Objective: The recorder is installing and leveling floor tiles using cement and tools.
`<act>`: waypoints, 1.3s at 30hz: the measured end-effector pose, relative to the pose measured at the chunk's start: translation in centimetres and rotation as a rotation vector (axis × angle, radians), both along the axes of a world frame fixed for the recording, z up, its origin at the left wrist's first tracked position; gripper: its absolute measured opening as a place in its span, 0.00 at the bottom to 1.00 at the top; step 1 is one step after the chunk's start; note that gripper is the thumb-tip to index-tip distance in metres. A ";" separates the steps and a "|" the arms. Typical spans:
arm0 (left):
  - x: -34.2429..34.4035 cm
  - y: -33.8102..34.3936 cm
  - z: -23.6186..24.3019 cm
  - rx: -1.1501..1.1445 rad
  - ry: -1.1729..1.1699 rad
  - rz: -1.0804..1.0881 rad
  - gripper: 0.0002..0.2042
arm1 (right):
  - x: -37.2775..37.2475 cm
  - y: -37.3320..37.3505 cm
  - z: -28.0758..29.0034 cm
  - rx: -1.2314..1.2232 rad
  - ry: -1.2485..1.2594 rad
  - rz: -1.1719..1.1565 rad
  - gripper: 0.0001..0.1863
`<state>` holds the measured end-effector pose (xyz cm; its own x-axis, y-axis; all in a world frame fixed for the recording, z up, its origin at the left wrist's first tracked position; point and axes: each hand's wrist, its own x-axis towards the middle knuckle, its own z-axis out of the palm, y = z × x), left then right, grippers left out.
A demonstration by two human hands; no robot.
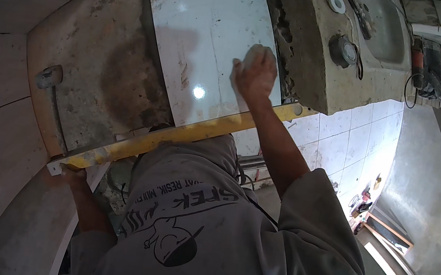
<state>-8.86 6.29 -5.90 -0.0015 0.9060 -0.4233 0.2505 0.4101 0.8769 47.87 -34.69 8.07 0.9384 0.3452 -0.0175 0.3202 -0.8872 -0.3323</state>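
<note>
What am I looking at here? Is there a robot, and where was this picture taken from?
There's no robot: these are a person's own bare hands. The single picture comes from a wide fisheye camera on that person's head, looking down, so you see their grey shirt below, and straight edges bend toward the dark rim.

The left hand holds one end of a long yellow level, which runs slantwise across the near end of a large white tile. The right hand is open over the tile; whether it presses down is hard to tell. Left of the tile, a mallet lies on a rough brownish surface. On the right stands a rough grey block.
</note>
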 end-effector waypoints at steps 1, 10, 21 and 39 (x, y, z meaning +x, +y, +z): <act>0.7 -0.5 0.4 -0.038 0.119 -0.053 0.25 | 0.3 -0.5 0.0 0.033 0.005 -0.037 0.37; 6.8 -2.9 5.4 -0.268 -0.433 0.371 0.27 | 4.5 2.8 -0.3 -0.052 -0.107 0.239 0.42; 4.4 -1.3 4.0 -0.296 -0.319 0.392 0.26 | 7.4 7.3 -3.7 -0.084 -0.186 0.322 0.40; 2.7 -0.3 1.2 0.924 0.944 -0.836 0.26 | 4.1 4.9 -3.2 -0.092 -0.030 -0.011 0.40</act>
<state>-6.17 6.00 -4.72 0.6818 0.7210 0.1233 0.7079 -0.6929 0.1370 51.98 -29.80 4.87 0.9427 0.3331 -0.0210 0.3187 -0.9171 -0.2396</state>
